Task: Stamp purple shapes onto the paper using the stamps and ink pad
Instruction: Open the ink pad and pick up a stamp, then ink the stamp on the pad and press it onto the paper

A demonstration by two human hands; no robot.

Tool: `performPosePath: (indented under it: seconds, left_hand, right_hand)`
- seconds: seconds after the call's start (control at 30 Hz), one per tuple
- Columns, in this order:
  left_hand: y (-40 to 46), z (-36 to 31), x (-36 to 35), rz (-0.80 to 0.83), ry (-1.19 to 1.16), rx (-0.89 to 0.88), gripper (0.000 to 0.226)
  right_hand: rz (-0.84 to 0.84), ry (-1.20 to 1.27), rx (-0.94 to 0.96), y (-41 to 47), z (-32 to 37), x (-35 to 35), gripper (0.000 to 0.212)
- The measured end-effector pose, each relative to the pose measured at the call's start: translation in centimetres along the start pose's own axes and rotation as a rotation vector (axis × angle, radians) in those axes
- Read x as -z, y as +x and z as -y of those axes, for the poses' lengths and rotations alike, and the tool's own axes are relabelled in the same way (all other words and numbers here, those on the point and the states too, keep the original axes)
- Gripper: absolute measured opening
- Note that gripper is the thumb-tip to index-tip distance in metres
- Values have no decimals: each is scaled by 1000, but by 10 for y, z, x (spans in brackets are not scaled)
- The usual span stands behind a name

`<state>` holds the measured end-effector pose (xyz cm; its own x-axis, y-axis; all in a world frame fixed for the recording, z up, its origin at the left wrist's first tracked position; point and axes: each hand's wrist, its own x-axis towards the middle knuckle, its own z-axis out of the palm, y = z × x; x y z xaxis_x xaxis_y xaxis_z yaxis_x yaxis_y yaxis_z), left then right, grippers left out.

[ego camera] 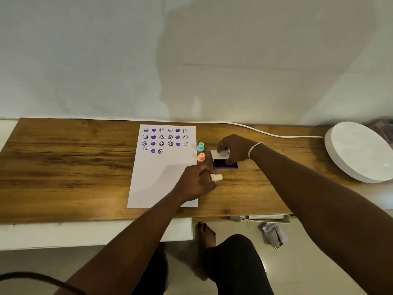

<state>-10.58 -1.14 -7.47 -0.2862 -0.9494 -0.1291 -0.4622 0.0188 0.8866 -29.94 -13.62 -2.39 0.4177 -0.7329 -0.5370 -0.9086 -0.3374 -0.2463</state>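
A white sheet of paper lies on the wooden table, with rows of purple smiley and heart prints across its top. My left hand rests at the paper's right edge, fingers closed on an orange and cream stamp lying on its side. Just right of it sits the purple ink pad with its white lid raised. My right hand grips that lid from behind. A teal stamp and a pink stamp stand upright between the paper and the pad.
A large round white disc lies at the table's right end, with a white cable running to it along the back edge. Crumpled paper lies on the floor below. My knee and bare foot show under the table's front edge.
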Motion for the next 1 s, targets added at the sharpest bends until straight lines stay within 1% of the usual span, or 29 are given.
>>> performPosePath:
  seconds: [0.2,0.27,0.37,0.5,0.6,0.7,0.77,0.8,0.87,0.9,0.93,0.97,1.0]
  left_hand:
    - [3,-2,3,-52,-74,12,37]
    - [2,-3,4,-73,-76,-11,33]
    - [1,-3,5,-95,-79,-24,32]
    - [2,0,3,-97,-90,-22,34]
    - [3,-1,3,-103,-103,-7,35]
    - [3,0,4,-111,-109,7,36]
    - [3,-1,5,-117,-110,5,36]
    - [4,-2,6,-122,-111,10,37]
    - [4,-4,6,-130,-123,30,37]
    - [3,-6,7,-134,-140,35,36]
    - [3,-9,7,-138,-162,30,36]
    - [3,-11,8,-145,-177,16,35]
    - [2,-14,8,-154,-183,-2,34]
  right_hand:
    - [-92,67,-20,4,-3,8,23]
    - [-134,113,-29,9,-4,11,19]
    - [-189,142,-76,17,-7,10,24]
    - [-154,113,-149,25,-9,2,38]
    - [-183,125,-198,28,-8,-4,41]
    - [-175,96,-194,28,-5,-7,44]
    - [-236,73,-191,21,-2,-6,45]
    - [-319,88,-194,18,-1,-5,42]
    - [-508,204,-177,7,8,-2,30]
    - [-550,324,-161,0,14,-1,24]
    - [-523,497,-167,-9,23,1,21]
    - [-437,690,-186,-17,30,1,22]
    - [-332,834,-221,-27,36,0,26]
